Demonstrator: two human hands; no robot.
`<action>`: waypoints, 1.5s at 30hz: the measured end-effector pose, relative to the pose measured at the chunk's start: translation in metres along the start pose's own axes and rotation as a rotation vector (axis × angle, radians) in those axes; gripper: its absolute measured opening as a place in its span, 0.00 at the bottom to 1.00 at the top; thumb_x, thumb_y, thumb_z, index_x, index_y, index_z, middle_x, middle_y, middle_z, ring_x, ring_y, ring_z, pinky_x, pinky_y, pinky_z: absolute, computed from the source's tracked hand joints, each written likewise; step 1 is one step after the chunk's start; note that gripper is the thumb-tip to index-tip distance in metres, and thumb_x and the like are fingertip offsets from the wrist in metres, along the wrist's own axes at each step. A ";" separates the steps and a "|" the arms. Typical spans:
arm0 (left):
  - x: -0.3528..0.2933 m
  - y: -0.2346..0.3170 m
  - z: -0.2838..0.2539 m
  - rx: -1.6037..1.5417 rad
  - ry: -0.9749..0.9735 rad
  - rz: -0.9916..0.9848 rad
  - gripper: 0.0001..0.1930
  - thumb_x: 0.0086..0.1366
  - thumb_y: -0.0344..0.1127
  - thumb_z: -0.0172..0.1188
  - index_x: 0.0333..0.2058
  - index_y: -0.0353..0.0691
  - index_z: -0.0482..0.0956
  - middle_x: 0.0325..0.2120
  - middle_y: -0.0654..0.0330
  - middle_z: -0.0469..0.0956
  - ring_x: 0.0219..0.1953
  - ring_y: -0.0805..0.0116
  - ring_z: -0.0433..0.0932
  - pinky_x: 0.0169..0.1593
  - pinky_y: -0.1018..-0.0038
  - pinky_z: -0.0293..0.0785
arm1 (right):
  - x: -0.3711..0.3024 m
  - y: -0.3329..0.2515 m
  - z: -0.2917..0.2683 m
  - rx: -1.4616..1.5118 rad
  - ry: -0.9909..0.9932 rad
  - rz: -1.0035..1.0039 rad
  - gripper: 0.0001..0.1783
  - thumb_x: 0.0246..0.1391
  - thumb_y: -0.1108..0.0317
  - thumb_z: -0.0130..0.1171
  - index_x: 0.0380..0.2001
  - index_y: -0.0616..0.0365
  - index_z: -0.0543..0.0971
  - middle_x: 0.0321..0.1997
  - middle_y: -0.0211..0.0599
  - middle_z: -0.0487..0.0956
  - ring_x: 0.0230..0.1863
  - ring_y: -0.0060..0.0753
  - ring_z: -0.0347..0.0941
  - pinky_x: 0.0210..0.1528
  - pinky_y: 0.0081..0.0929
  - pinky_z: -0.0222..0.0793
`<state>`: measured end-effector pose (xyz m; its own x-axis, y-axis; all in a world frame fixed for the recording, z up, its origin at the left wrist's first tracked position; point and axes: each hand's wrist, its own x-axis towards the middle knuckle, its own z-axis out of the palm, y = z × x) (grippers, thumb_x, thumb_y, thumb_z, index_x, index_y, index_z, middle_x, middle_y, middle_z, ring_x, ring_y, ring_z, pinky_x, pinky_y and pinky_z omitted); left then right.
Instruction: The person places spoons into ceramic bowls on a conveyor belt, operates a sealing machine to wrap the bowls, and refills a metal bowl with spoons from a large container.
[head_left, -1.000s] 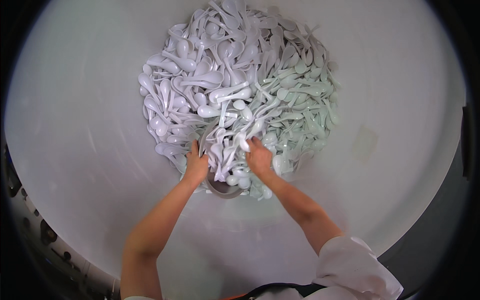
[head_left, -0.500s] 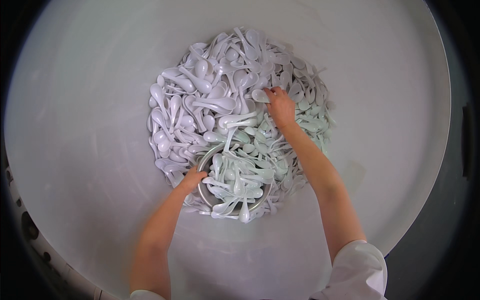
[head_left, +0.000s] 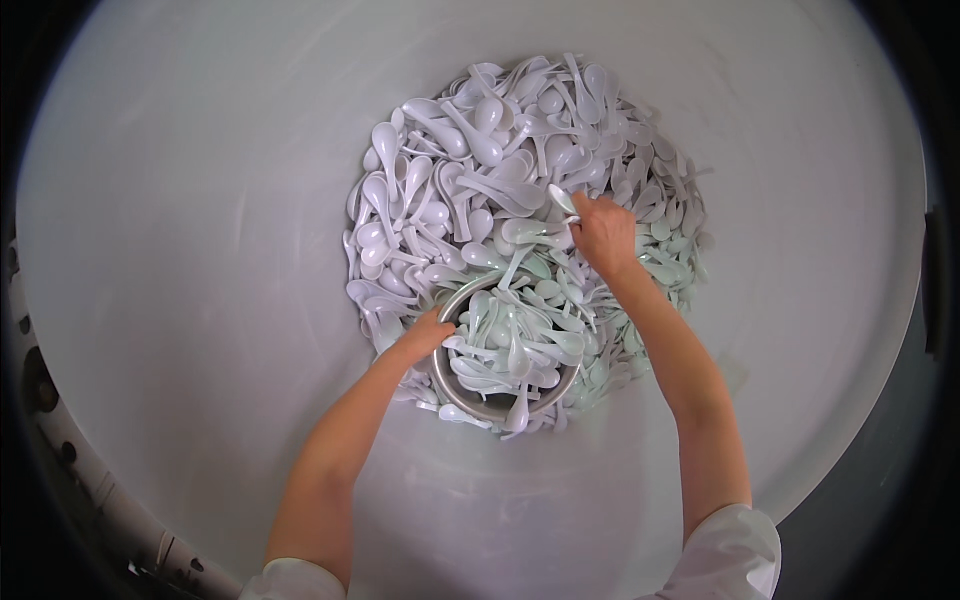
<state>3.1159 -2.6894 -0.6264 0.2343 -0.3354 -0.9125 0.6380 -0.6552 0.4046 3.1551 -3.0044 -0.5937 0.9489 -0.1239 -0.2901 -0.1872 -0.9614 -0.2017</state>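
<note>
A round metal bowl (head_left: 442, 372) sits on the near part of a large heap of white soup spoons (head_left: 485, 150). Its rim is pinched at the left side by my left hand (head_left: 430, 332), thumb over the edge. Inside lie several soup spoons (head_left: 518, 350) piled loosely, one hanging over the near rim. Beyond the bowl, to the right, my right hand (head_left: 605, 232) is closed on a white soup spoon (head_left: 562, 199), whose bowl end sticks out to the left of the fingers. Part of that spoon is hidden by the hand.
The heap lies at the bottom of a wide, round, pale tub (head_left: 200, 300) with smooth walls that surround both arms. Dark floor (head_left: 890, 440) shows outside the rim at right. At lower left, a pale strip with dark holes (head_left: 68, 450) runs outside the tub.
The view has shifted, so the heap and bowl appear farther right. My right hand has drawn slightly nearer over the heap, with the soup spoon tilted differently. My left hand stays on the bowl's rim.
</note>
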 end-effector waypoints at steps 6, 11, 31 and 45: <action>-0.029 -0.002 0.019 0.008 -0.077 0.078 0.23 0.49 0.30 0.49 0.47 0.36 0.65 0.33 0.55 0.73 0.33 0.68 0.71 0.39 0.74 0.67 | 0.036 -0.082 0.014 0.058 0.150 -0.284 0.09 0.35 0.70 0.55 0.26 0.56 0.70 0.25 0.35 0.71 0.26 0.33 0.72 0.22 0.28 0.68; -0.053 -0.035 0.049 -0.024 0.090 0.095 0.29 0.48 0.30 0.49 0.53 0.39 0.59 0.39 0.53 0.71 0.38 0.63 0.71 0.44 0.73 0.65 | 0.044 -0.101 0.015 -0.106 0.032 -0.237 0.08 0.37 0.69 0.53 0.25 0.57 0.70 0.27 0.36 0.72 0.25 0.33 0.72 0.23 0.28 0.69; -0.077 -0.054 0.076 -0.257 -0.093 0.067 0.36 0.44 0.24 0.46 0.57 0.47 0.54 0.39 0.57 0.70 0.34 0.68 0.71 0.37 0.75 0.67 | -0.061 -0.147 -0.007 0.711 -0.248 0.314 0.17 0.38 0.58 0.60 0.22 0.65 0.74 0.19 0.42 0.75 0.22 0.34 0.72 0.27 0.28 0.66; -0.276 0.104 0.177 -0.667 -0.096 0.248 0.17 0.47 0.24 0.51 0.40 0.34 0.67 0.30 0.61 0.72 0.31 0.72 0.71 0.36 0.77 0.67 | -0.405 0.011 -0.368 1.100 0.628 0.772 0.10 0.46 0.62 0.56 0.24 0.56 0.70 0.18 0.23 0.63 0.17 0.13 0.55 0.13 0.15 0.45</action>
<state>2.9873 -2.7850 -0.3214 0.3848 -0.4991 -0.7765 0.8937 -0.0090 0.4486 2.8623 -3.0552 -0.1346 0.4260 -0.8639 -0.2687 -0.5058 0.0188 -0.8624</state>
